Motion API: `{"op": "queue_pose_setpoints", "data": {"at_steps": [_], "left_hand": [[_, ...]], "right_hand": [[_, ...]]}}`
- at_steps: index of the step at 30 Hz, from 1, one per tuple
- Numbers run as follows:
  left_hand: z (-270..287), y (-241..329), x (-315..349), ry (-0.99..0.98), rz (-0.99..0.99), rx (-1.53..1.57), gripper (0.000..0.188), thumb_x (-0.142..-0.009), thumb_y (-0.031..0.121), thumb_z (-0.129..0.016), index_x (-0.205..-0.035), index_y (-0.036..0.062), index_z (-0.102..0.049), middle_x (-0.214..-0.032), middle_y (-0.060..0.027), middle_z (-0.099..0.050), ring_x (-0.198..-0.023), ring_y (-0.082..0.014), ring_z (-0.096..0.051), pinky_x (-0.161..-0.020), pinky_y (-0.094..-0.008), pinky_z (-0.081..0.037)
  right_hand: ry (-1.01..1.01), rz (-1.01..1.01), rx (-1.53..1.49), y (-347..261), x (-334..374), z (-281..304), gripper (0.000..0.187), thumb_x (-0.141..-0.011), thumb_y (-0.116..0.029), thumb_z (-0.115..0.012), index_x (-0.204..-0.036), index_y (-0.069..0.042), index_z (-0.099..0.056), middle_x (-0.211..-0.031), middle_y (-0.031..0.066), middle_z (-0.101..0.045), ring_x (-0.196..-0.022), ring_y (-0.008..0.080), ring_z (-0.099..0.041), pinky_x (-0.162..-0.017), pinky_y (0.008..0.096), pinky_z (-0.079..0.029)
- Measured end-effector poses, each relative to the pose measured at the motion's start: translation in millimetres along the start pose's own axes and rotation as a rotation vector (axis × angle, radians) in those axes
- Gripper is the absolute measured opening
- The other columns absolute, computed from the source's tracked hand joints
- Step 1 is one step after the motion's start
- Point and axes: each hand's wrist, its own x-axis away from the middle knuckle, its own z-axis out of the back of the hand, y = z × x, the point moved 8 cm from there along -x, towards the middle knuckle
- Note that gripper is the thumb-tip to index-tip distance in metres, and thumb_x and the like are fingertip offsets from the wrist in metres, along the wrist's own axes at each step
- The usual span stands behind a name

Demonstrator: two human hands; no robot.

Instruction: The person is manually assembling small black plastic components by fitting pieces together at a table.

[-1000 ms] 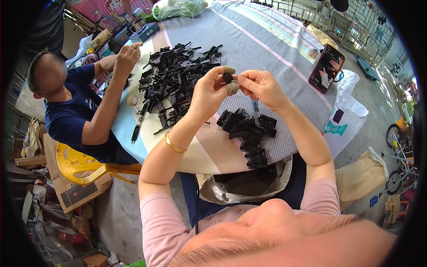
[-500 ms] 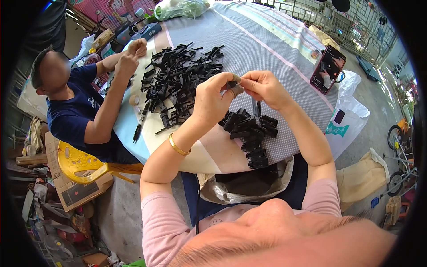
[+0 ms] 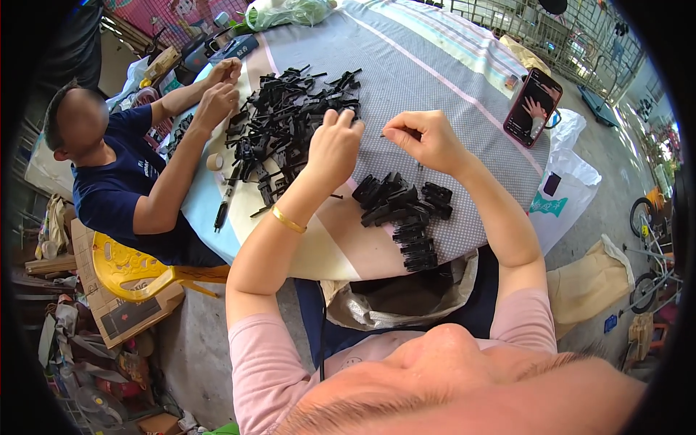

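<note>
Hands are separating: your left hand [image 3: 335, 148] and your right hand [image 3: 433, 141] are no longer meeting at the fingertips, and the patterned surface of the table [image 3: 449, 72] is now showing between them. Your left hand is reaching to the right edge of the large pile of black parts [image 3: 272, 123], with its back turned up and its fingers bent; whether these are gripping anything, you cannot tell from this view. Your right hand is staying over the middle of the table, its thumb and forefinger pressing together and apparently pinching a small dark piece [image 3: 383, 135], of which only a thin tip is protruding on the left. Judging by this change, joint handling by both hands is pausing, and each hand is attending to its own position.

Note the surrounding layout. A smaller group of black parts [image 3: 406, 206] is lying nearer to you, below your right hand, with a row of them extending to the near edge. The large pile is occupying the left half, with a roll of tape [image 3: 214, 162] just beside it. A phone [image 3: 533, 109] is standing tilted at the far right. At the left, a co-worker [image 3: 123, 170] is holding both hands raised near the pile.
</note>
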Motion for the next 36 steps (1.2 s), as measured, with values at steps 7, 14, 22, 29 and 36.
{"op": "queue_pose_setpoints", "data": {"at_steps": [7, 14, 22, 29, 36], "left_hand": [[-14.2, -1.4, -1.7, -0.069, -0.016, 0.015, 0.020, -0.065, 0.000, -0.054, -0.084, 0.0059, -0.057, -0.085, -0.0062, -0.059, -0.084, -0.0251, -0.051, -0.071, -0.0336, -0.045], [19.5, -34.1, -4.9, 0.227, 0.419, 0.797, 0.034, -0.064, 0.012, -0.072, -0.090, 0.0023, -0.052, -0.076, -0.0056, -0.058, -0.068, -0.0157, -0.051, -0.064, -0.0268, -0.045], [7.1, -27.1, 0.2, 0.175, 0.530, 1.323, 0.032, -0.079, 0.006, -0.063, -0.109, -0.0006, -0.052, -0.082, -0.0013, -0.060, -0.071, -0.0053, -0.054, -0.063, -0.0188, -0.044], [12.3, -4.3, -2.8, 0.030, 0.301, 1.254, 0.038, -0.083, -0.003, -0.052, -0.121, -0.0005, -0.046, -0.094, -0.0058, -0.059, -0.090, -0.0094, -0.055, -0.080, -0.0214, -0.043], [29.2, 24.9, 1.7, 0.055, 0.209, 0.938, 0.059, -0.074, -0.006, -0.059, -0.129, -0.0005, -0.035, -0.093, -0.0059, -0.057, -0.089, -0.0131, -0.058, -0.078, -0.0250, -0.046]], "right_hand": [[-0.004, -0.013, 0.044, 4.1, -1.0, 0.7, 0.010, -0.079, -0.009, -0.063, -0.082, 0.000, -0.064, -0.068, 0.0063, -0.063, -0.057, 0.0071, -0.054, -0.052, 0.0212, -0.044], [-0.023, -0.043, 0.031, 3.7, -0.2, -0.7, 0.017, -0.074, -0.009, -0.068, -0.088, -0.002, -0.064, -0.066, 0.0057, -0.061, -0.056, 0.0053, -0.052, -0.051, 0.0196, -0.042], [0.064, -0.068, -0.065, 9.0, 1.7, -3.3, 0.023, -0.072, -0.007, -0.071, -0.092, 0.001, -0.062, -0.069, 0.0035, -0.061, -0.062, 0.0054, -0.057, -0.057, 0.0182, -0.046], [0.147, 0.041, -0.210, -7.5, 4.6, 6.9, 0.018, -0.074, -0.012, -0.070, -0.081, 0.000, -0.059, -0.072, 0.0051, -0.064, -0.067, 0.0076, -0.061, -0.058, 0.0186, -0.048], [0.219, -0.128, -0.237, 10.2, 6.1, 7.9, 0.025, -0.075, -0.021, -0.070, -0.079, -0.001, -0.056, -0.066, 0.0023, -0.061, -0.060, 0.0058, -0.055, -0.054, 0.0185, -0.044]]}}
